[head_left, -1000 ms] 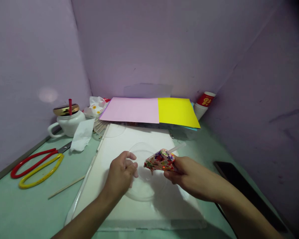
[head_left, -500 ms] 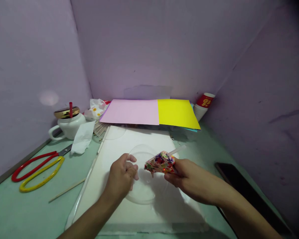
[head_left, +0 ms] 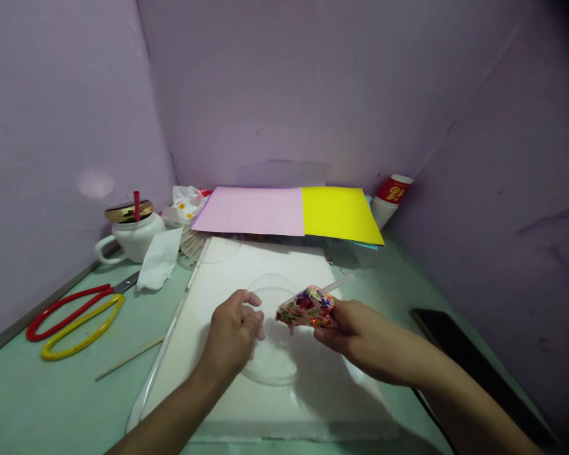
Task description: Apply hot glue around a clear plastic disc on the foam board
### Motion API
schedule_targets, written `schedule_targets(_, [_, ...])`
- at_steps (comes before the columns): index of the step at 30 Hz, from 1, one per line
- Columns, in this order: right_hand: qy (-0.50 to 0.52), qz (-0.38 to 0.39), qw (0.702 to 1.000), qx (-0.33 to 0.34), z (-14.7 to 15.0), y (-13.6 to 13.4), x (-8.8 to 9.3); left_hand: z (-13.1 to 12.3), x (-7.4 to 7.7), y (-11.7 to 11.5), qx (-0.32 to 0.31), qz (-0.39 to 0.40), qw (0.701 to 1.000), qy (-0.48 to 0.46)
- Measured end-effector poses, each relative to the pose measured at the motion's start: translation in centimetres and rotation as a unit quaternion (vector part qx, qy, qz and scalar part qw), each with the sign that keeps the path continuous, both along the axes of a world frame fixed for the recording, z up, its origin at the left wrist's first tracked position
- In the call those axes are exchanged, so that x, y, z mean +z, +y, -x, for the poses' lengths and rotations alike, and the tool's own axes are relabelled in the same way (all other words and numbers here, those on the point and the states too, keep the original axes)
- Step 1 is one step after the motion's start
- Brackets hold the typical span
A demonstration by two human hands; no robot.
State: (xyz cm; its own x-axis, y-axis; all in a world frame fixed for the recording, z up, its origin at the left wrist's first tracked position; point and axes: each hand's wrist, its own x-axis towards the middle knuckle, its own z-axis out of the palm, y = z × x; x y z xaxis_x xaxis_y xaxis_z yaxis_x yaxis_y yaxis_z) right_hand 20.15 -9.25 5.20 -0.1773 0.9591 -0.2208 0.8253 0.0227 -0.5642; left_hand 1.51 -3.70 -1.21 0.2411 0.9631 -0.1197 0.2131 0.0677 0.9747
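Observation:
A glue gun with a colourful flower pattern (head_left: 306,306) is in my right hand (head_left: 355,328), its tip pointing left and a small red light showing. A translucent stick (head_left: 339,283) juts from its upper right end. To the left of the tip, my left hand (head_left: 234,325) has its fingers curled in towards the thumb; what they hold, if anything, I cannot make out. Below both hands a clear round plastic piece (head_left: 275,370) lies on the white board (head_left: 232,414).
Scissors with red and yellow handles (head_left: 83,322), a wooden stick (head_left: 128,359), a white tissue (head_left: 159,259) and a white cup (head_left: 135,237) are on the left. Pink (head_left: 253,212) and yellow sheets (head_left: 339,215) lie behind. Paper cups (head_left: 391,196) and a black phone-like object (head_left: 478,373) are right.
The whole view has shifted slightly. Both hands and the glue gun keep nearly the same pose and distance from each other.

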Motion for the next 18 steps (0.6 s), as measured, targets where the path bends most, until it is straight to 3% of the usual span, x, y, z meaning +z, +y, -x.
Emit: schedule_targets(18, [-0.011, -0.001, 1.000, -0.008, -0.25, -0.08, -0.35, 0.00, -0.03, 0.04, 0.005, -0.007, 1.000, 0.002])
